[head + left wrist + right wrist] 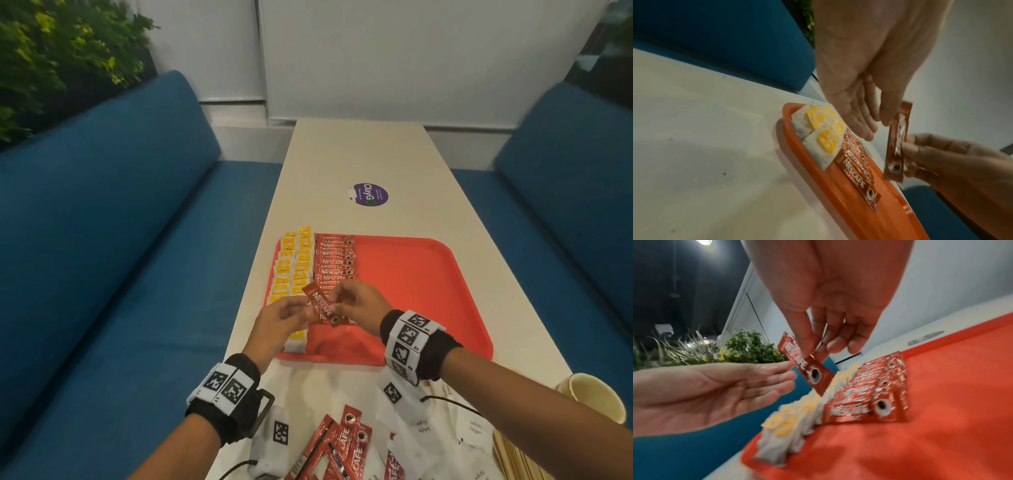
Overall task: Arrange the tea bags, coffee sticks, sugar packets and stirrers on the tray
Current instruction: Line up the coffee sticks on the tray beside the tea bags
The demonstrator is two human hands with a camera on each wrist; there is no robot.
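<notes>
Long white table [359, 154] — red tray [428, 291], purple round sticker [369, 194], paper cup [594, 397], loose coffee sticks [346, 445], sugar packets [445, 428].

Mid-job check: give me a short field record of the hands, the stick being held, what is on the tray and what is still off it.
right hand: pinches coffee stick, held above the tray
left hand: open, fingertips at the stick
tray: tea bags in rows along its left side, coffee stick row beside them
off tray, near edge of table: coffee sticks, sugar packets
paper cup: near right
</notes>
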